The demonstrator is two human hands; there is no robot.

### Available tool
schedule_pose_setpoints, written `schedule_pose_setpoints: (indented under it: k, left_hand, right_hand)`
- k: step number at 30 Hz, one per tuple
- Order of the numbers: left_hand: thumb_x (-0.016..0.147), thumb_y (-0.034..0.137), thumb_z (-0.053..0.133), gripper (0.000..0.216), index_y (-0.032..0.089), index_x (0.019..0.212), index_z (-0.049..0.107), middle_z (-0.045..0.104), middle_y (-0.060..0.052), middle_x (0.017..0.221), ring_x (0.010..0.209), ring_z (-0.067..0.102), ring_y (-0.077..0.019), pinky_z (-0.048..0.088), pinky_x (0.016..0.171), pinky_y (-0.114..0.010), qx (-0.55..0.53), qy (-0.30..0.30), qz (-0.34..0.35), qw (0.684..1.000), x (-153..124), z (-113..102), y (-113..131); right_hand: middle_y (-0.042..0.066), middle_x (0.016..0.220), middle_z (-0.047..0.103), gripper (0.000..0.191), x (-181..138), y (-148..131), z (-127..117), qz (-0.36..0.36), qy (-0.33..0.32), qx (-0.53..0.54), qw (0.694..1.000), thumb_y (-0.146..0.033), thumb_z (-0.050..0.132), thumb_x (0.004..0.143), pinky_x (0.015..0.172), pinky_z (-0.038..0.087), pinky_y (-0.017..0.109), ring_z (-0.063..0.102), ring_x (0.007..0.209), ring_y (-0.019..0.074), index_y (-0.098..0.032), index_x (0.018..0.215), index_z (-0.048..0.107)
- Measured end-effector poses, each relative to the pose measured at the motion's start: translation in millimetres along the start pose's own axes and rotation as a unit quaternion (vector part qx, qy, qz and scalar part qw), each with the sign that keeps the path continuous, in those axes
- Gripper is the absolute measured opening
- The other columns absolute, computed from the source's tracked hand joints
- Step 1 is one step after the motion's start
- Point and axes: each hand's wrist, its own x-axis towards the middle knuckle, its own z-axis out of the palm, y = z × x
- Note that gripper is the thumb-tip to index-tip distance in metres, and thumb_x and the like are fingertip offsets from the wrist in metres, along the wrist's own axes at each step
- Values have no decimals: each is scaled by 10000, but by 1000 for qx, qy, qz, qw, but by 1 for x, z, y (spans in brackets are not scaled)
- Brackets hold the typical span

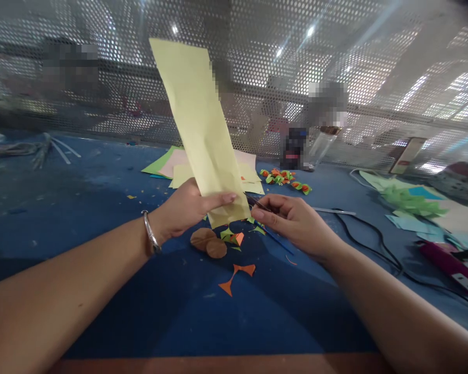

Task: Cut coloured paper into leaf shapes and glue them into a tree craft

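Observation:
My left hand [191, 205] pinches a long strip of pale yellow paper [197, 119] near its lower end, thumb in front. The strip stands tilted, its top leaning away to the left. In my right hand [292, 218] is what looks like a small pair of dark scissors [253, 199]; my fingers hide the handles. Their tip meets the strip's lower right edge. Below the strip lie round brown paper pieces [216, 248], green and orange bits, and an orange cut scrap [234, 275].
Behind my hands lies a stack of coloured sheets [169, 162]. Curled orange and green paper pieces [278, 177] sit to its right. A black cable [378, 234] runs to a magenta power strip [448, 265] at right. Perforated metal [249, 62] borders the back of the blue table [159, 317].

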Motion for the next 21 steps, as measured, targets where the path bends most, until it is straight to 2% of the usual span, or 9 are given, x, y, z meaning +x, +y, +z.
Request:
schedule_pose_setpoints:
  k: [5,9,13,16,19,21]
  left_hand:
    - [786,349,805,439,154,1173,732,728,-134,1246,1166,668,-317,536,1027,-447,35,14,24,999,4,-10,-2]
    - [757,353,828,449,151,1147,737,719,-143,1261,1153,670,-323,537,1022,-457,20,16,6,1000,4,-12,0]
    - [739,340,842,426,181,1120,736,725,-119,1251,1112,682,-310,558,981,-442,-46,0,-10,999,2,-3,1]
    - [745,354,840,428,181,1122,735,728,-114,1243,1096,689,-294,562,958,-411,-69,-7,-14,997,-2,8,1]
    - [782,420,804,423,182,1125,741,764,-107,1134,1031,713,-273,585,838,-352,-33,-28,-23,999,-8,15,6]
    - [822,503,747,381,175,1015,764,785,-93,871,796,737,-228,553,609,-277,38,-90,-95,991,-13,15,15]
  right_hand:
    - [-27,672,522,411,-1,-1,-4,11,-14,-8,1000,-577,675,881,503,278,239,393,557,85,-166,868,674]
    - [-31,652,509,431,-1,-1,-5,8,-4,-20,1000,-592,656,889,487,272,239,380,535,81,-162,884,682]
    - [4,733,587,428,1,3,-4,0,27,-36,999,-585,688,865,518,310,252,434,589,103,-162,935,702]
    - [5,747,585,379,3,6,-1,-14,39,-22,999,-540,715,852,540,328,260,440,615,116,-167,914,690]
    - [-11,723,534,322,2,5,0,-35,41,-13,998,-489,709,867,551,318,264,415,619,116,-172,865,657]
    - [-22,706,491,300,1,4,-1,-48,52,-18,997,-464,702,876,554,299,267,391,616,113,-174,838,636]
